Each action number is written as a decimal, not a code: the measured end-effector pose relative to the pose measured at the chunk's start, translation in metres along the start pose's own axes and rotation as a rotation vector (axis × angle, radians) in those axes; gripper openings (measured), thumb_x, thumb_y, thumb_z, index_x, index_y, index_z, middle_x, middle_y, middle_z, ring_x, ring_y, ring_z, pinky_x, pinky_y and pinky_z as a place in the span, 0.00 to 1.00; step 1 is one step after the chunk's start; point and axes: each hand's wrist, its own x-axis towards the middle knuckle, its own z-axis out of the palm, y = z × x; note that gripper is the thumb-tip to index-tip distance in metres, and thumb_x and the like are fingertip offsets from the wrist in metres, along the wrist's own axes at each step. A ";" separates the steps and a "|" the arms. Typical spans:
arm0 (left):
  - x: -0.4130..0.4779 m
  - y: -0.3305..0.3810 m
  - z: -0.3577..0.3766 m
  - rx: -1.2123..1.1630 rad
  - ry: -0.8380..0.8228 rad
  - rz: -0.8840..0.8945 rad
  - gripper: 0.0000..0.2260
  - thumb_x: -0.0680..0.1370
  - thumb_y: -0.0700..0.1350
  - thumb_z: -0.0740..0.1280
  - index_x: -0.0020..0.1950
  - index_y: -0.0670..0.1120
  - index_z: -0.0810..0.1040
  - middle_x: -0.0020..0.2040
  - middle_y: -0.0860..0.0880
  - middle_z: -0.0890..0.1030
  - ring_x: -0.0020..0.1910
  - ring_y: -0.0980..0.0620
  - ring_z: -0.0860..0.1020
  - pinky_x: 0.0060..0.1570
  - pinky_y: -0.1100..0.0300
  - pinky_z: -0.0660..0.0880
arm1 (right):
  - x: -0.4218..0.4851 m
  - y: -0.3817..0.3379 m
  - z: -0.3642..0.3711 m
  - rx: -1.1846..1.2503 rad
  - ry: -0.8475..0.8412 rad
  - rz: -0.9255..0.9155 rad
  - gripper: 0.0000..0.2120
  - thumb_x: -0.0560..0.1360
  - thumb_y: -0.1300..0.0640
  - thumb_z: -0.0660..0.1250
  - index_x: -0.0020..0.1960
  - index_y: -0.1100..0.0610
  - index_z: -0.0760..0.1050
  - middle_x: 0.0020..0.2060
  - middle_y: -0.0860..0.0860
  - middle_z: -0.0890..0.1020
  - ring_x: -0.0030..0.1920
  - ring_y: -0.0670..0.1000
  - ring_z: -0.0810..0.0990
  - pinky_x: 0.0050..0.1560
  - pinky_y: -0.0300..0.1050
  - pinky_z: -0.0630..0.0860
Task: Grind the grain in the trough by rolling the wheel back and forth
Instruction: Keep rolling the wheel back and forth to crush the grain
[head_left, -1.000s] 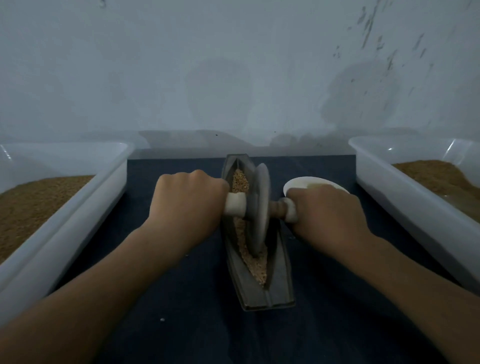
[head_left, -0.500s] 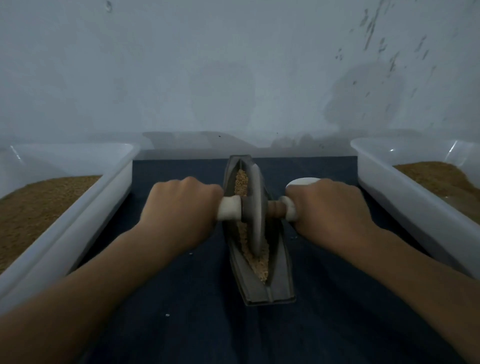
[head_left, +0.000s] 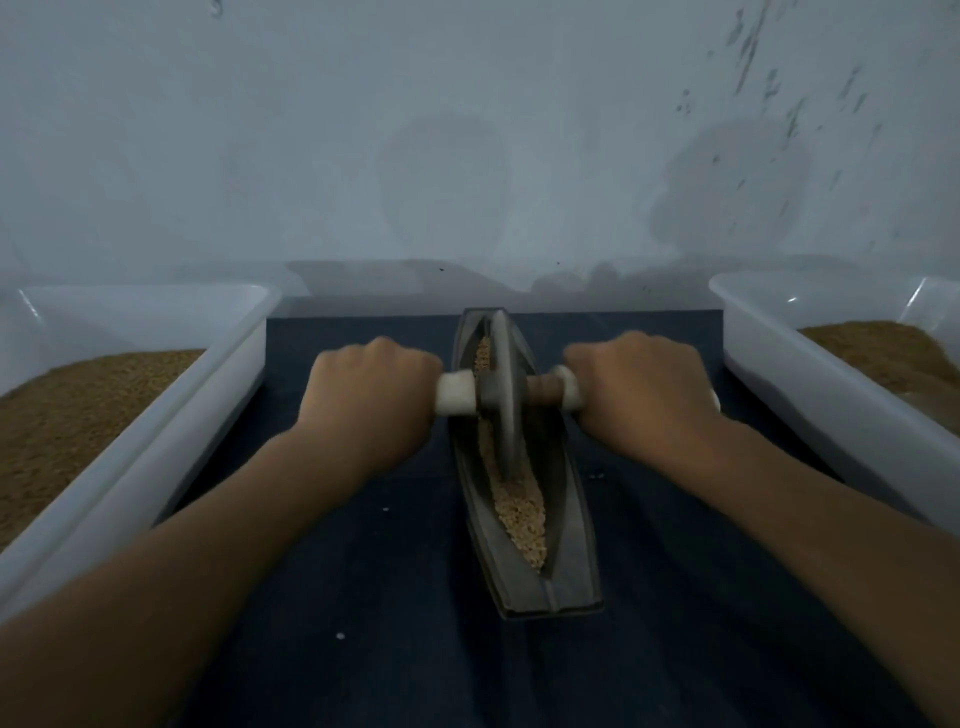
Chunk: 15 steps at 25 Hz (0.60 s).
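both hands (head_left: 371, 397) grip the wheel (head_left: 503, 395) axle.

The left hand (head_left: 369, 400) and right hand (head_left: 644, 395) cover the axle (head_left: 543, 388) ends; the left tub (head_left: 208, 395) runs off-frame.

Table (head_left: 363, 649), centre: trough (head_left: 571, 561) lay front to back, with grain (head_left: 522, 514) in it. The wheel (head_left: 503, 410) stood in its far half. Left hand (head_left: 371, 395) and right hand (head_left: 644, 389) gripped the axle (head_left: 543, 391) on either side. Left tray (head_left: 171, 431) and right tray (head_left: 789, 410) flanked them. Wall (head_left: 467, 156) stood behind.
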 end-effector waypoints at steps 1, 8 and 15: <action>-0.018 0.001 -0.004 0.018 0.064 0.048 0.13 0.68 0.52 0.73 0.37 0.54 0.68 0.29 0.55 0.60 0.25 0.55 0.56 0.27 0.61 0.56 | -0.018 0.000 -0.007 -0.032 0.049 -0.046 0.21 0.65 0.51 0.73 0.33 0.47 0.58 0.27 0.44 0.64 0.26 0.48 0.63 0.28 0.39 0.52; -0.007 0.004 0.005 0.056 0.029 -0.002 0.14 0.70 0.49 0.71 0.37 0.55 0.64 0.29 0.54 0.62 0.24 0.54 0.56 0.26 0.60 0.55 | -0.008 -0.001 0.000 -0.029 0.034 0.007 0.18 0.66 0.51 0.74 0.35 0.46 0.62 0.28 0.44 0.68 0.26 0.48 0.65 0.29 0.38 0.51; 0.008 0.003 0.004 -0.010 -0.011 -0.065 0.05 0.74 0.48 0.68 0.42 0.53 0.72 0.33 0.53 0.67 0.29 0.51 0.65 0.31 0.56 0.62 | 0.019 -0.002 0.000 -0.010 -0.065 0.029 0.11 0.72 0.51 0.69 0.38 0.47 0.66 0.34 0.47 0.75 0.34 0.53 0.75 0.30 0.43 0.67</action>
